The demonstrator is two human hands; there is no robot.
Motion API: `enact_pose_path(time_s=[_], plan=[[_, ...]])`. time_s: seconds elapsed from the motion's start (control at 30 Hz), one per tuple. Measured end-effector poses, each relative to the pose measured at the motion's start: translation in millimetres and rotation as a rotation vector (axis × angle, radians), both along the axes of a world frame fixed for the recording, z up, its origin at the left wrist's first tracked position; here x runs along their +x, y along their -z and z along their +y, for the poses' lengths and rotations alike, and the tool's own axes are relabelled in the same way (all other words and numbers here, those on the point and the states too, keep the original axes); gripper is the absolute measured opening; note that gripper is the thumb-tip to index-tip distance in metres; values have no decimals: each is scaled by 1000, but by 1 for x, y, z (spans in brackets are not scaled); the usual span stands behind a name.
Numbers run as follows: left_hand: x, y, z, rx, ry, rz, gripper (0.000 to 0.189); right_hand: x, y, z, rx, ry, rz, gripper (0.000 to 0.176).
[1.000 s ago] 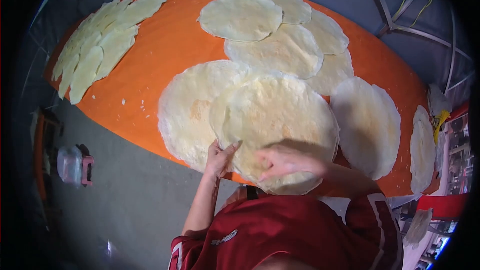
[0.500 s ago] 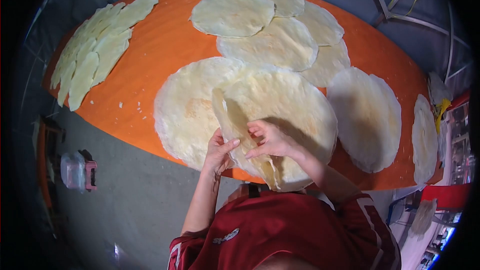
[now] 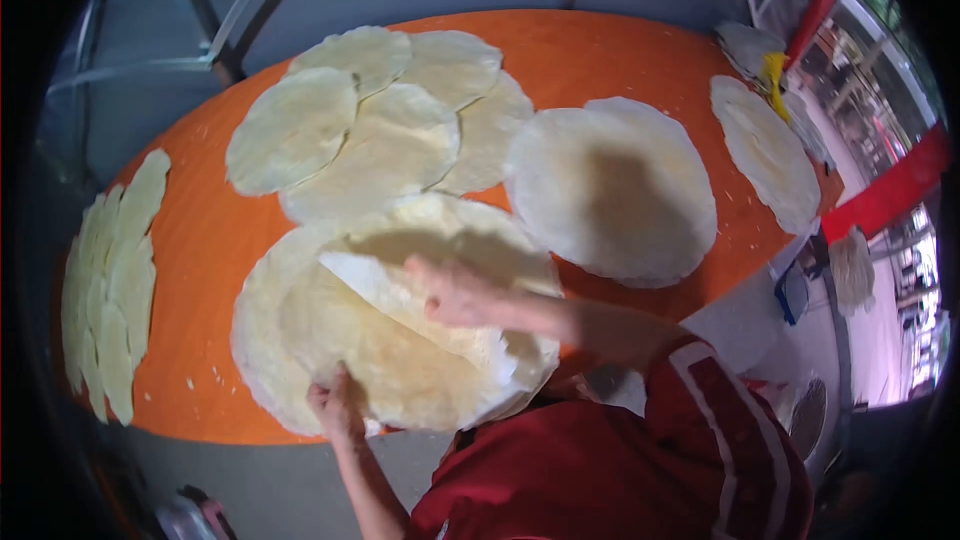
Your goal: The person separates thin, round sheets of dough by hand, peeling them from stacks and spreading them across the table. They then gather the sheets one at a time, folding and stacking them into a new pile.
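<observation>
Large, thin, pale dough-like sheets overlap at the near edge of the orange table. The front sheet point(image 3: 370, 350) lies spread out, with a straight diagonal edge beside a whitish strip point(image 3: 385, 285). At its near-left rim, my left hand point(image 3: 340, 408) has its fingers closed on the sheet's edge. My right hand point(image 3: 455, 292) is over the strip, its fingers curled but smeared by motion; whether it holds anything is unclear. Just beyond are several overlapping round sheets point(image 3: 385, 145).
On the orange table point(image 3: 200, 280), narrow-looking overlapping sheets point(image 3: 115, 290) lie at the far left. A large pale sheet point(image 3: 620, 190) and another sheet point(image 3: 765, 150) are to the right, near a yellow item point(image 3: 774, 80). A red bar point(image 3: 890, 185) stands beyond the right edge.
The view has swung right. The sheet that was held up, folded between both hands, now lies flatter over the left one. My hands have moved apart, the left to the near rim.
</observation>
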State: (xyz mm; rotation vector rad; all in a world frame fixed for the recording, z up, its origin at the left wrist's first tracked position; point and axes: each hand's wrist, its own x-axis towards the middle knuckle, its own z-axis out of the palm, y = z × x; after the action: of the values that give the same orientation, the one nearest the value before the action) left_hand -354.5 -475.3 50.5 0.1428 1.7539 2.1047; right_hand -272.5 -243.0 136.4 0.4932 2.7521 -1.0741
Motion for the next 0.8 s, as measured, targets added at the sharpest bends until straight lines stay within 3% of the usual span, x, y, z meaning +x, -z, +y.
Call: enact_pose_path(time_s=[0.07, 0.1, 0.13, 0.17, 0.23, 0.27, 0.33, 0.37, 0.43, 0.5, 0.57, 0.6, 0.67, 0.7, 0.77, 0.8], plan=[[-27, 4, -27, 56, 95, 10, 17, 17, 12, 59, -47, 130, 408, 43], [-35, -3, -28, 105, -1, 8, 20, 31, 24, 98, -172, 176, 678, 42], [-42, -9, -29, 155, -102, 6, 24, 51, 9, 131, -100, 279, 806, 40], [-54, -7, -44, 107, -67, -38, 30, 65, -14, 154, 355, 569, 583, 37], [-60, -5, -52, 93, -35, -107, 30, 117, -27, 213, 33, 497, 971, 30], [-64, -4, -57, 77, 0, -177, 30, 141, -14, 258, 509, 689, 801, 29], [-67, 16, -75, 45, -2, -281, 33, 161, -41, 257, 564, 977, 594, 29], [-65, 23, -83, 166, 39, -320, 36, 177, -25, 275, 569, 984, 596, 29], [-50, 1, -73, 382, 161, -412, 45, 203, 23, 315, 640, 1039, 242, 32], [-43, -8, -68, 394, 172, -374, 46, 190, 34, 275, 268, 1040, 584, 29], [-36, -15, -59, 407, 162, -336, 47, 148, 100, 283, 1034, 893, 255, 26], [-35, -22, -48, 371, 197, -304, 46, 119, 131, 266, 1383, 542, 371, 23], [-36, -32, -29, 290, 238, -268, 45, 42, 76, 141, 286, 428, 389, 28], [-37, -31, -23, 244, 225, -262, 43, 17, 20, 78, 99, 294, 162, 33], [-37, -20, -21, 170, 173, -230, 35, -22, 71, -18, -408, 126, 160, 73], [-39, -7, -23, 108, 115, -190, 30, -27, 67, -55, -398, -88, 223, 86]])
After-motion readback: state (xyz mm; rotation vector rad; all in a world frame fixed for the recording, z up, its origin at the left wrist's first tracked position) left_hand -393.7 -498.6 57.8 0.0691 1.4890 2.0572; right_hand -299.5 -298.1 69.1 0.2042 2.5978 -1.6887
